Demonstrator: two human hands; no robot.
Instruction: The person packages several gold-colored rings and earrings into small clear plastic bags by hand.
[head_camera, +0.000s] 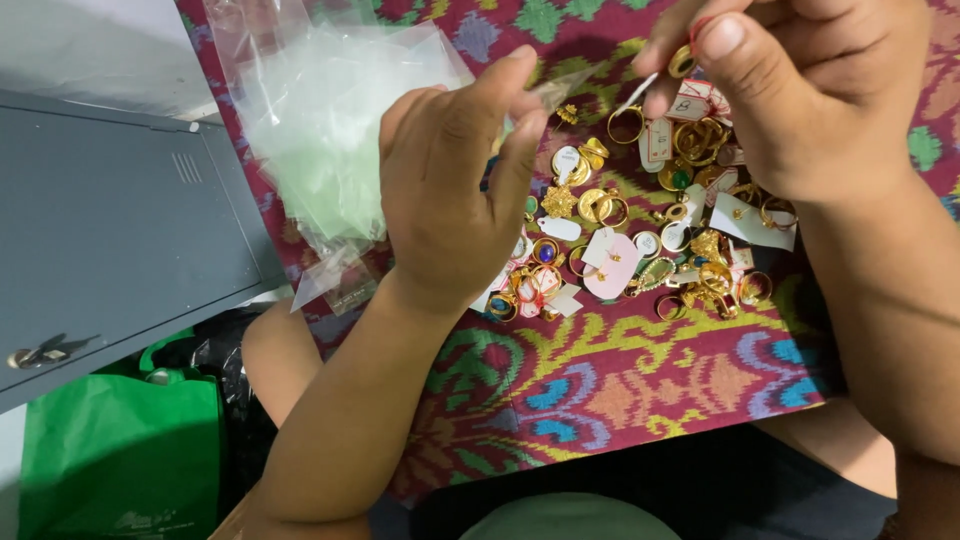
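Note:
My left hand (455, 185) is raised over the cloth, its thumb and fingers pinched on a small clear plastic bag (558, 92). My right hand (800, 85) is up at the top right, its fingertips closed on a gold ring (682, 62) with a small white tag (637, 95) hanging from it. The ring is close to the little bag's mouth. Below both hands lies a heap of gold rings and jewellery (650, 230) with white and pink tags, spread on a patterned maroon cloth (620, 380).
A stack of clear plastic bags (320, 130) lies at the cloth's upper left. A grey metal cabinet (110, 220) stands at the left, with a green bag (120, 450) below it. My knees show under the cloth's edges.

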